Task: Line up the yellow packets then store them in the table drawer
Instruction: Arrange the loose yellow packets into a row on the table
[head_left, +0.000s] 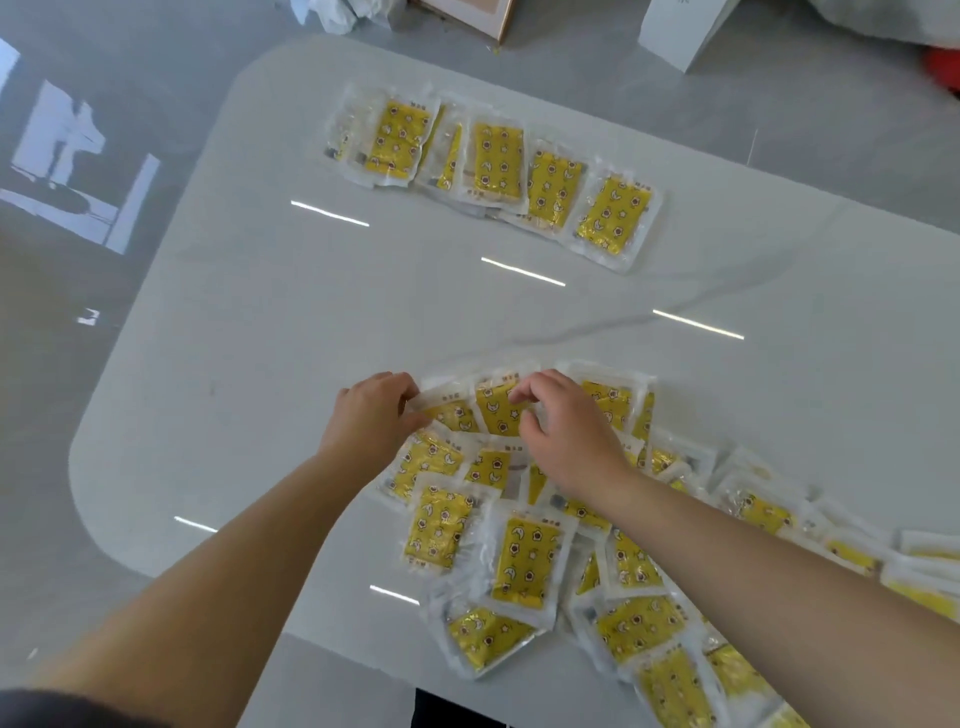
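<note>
the white table holds a neat row of packets upper centre, a loose heap lower right. my left hand and right hand pinch one flimsy, slippery packet (light, probably) by its clear borders.

Both hands pinch packets atop the heap.

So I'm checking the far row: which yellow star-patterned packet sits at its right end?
The yellow star-patterned packet lying alone, tilted, overlapping no other; its neighbours to the left overlap each other.
</note>
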